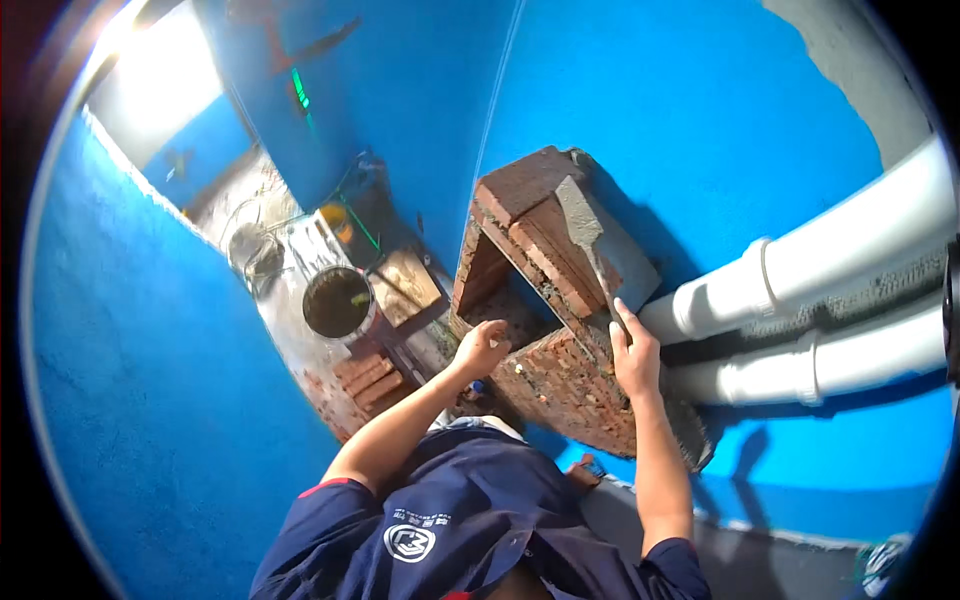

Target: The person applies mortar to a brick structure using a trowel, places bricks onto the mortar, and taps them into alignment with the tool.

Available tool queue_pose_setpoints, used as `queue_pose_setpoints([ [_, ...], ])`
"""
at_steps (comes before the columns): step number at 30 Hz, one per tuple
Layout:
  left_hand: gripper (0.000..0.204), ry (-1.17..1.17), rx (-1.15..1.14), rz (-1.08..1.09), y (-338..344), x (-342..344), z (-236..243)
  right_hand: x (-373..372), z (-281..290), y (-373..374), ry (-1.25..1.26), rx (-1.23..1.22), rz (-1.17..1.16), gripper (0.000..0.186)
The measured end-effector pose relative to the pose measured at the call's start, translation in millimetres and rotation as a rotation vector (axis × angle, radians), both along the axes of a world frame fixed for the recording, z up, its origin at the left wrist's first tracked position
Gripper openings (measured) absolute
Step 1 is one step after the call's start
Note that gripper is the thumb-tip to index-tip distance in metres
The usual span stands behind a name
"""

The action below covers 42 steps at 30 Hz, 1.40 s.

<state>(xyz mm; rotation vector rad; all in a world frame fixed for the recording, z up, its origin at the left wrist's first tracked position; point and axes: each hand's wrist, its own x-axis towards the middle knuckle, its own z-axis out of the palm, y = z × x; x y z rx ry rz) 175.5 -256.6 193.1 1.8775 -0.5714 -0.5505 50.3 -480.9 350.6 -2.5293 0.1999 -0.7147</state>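
Note:
My right hand (636, 352) is closed round the handle of a trowel (580, 215). Its flat blade, coated in grey mortar, is over the top of a hollow red brick structure (560, 390). Bricks (552, 255) lie along the top of it, beside a dark opening (530, 305). At the near left edge of that opening is my left hand (482, 350), its fingers curled in. Whether anything is inside those fingers is hidden.
Two thick white pipes (850, 250) run from the brickwork to the right. Blue walls (650, 90) stand around. On the floor at left are a bucket (337, 302) of dark liquid, a board (408, 285) and loose bricks (370, 380).

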Motion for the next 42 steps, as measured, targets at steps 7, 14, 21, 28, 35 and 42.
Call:
queue_pose_setpoints([
  [7,0.091,-0.051,-0.254,0.065,-81.2,-11.4,69.0,13.4,32.7,3.8,0.054,-0.363,0.142,0.036],
  [14,0.095,-0.364,-0.222,0.134,-105.9,-25.5,79.6,62.7,19.8,-11.9,0.195,-0.761,0.305,0.045],
  [21,0.095,-0.117,-0.119,-0.180,-78.7,-12.4,126.4,73.4,7.3,-4.9,0.188,-0.725,0.271,0.039],
  [28,0.090,-0.232,-0.140,0.038,-79.3,-22.5,83.2,54.4,11.7,-18.8,0.185,-0.315,0.236,0.037],
  [35,0.073,-0.705,-0.055,-0.092,-63.3,-25.0,84.3,-2.9,13.1,-21.7,0.096,0.367,0.061,0.036],
  [42,0.082,-0.806,0.148,-0.250,-67.9,-21.0,83.6,-9.2,-7.1,-25.8,0.055,-0.067,0.061,0.032],
])
